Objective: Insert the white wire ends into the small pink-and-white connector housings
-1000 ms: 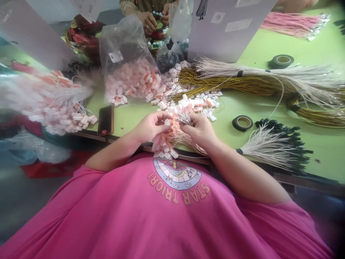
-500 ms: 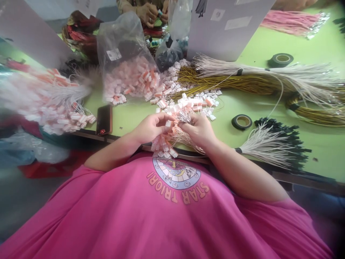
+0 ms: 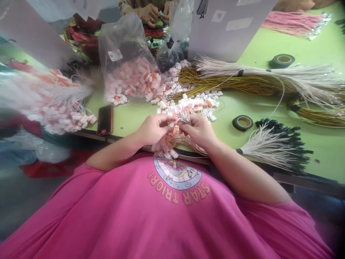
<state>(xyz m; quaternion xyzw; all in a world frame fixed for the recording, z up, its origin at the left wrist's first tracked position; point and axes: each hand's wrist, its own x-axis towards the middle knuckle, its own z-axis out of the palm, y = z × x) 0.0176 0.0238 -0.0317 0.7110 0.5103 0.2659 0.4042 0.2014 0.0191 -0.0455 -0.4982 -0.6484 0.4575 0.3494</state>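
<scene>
Between thumb and fingers, my left hand [image 3: 155,128] pinches a small white connector housing [image 3: 171,124]. My right hand [image 3: 198,130] is closed on a bunch of thin white wires [image 3: 184,116], whose bare tips fan out above the fingers. The two hands almost meet near the table's front edge. Just beyond them lies a heap of white and orange connectors [image 3: 190,103]. Below and between my hands hang wires with white connectors [image 3: 165,148] on their ends, partly over the edge. The fingertips cover part of what each hand holds.
A clear bag of connectors [image 3: 129,77] stands behind, with a phone [image 3: 105,119] to its front left. Wired connectors [image 3: 54,104] pile up at left. On the right lie tape [image 3: 242,123], black-ended wires [image 3: 272,145] and long yellow wires [image 3: 242,83]. A co-worker's hands [image 3: 151,15] are across the table.
The connector in my left hand has turned and shifted slightly right, closer to the wires. My right hand keeps its hold on the bunch. The whole view has moved a little.
</scene>
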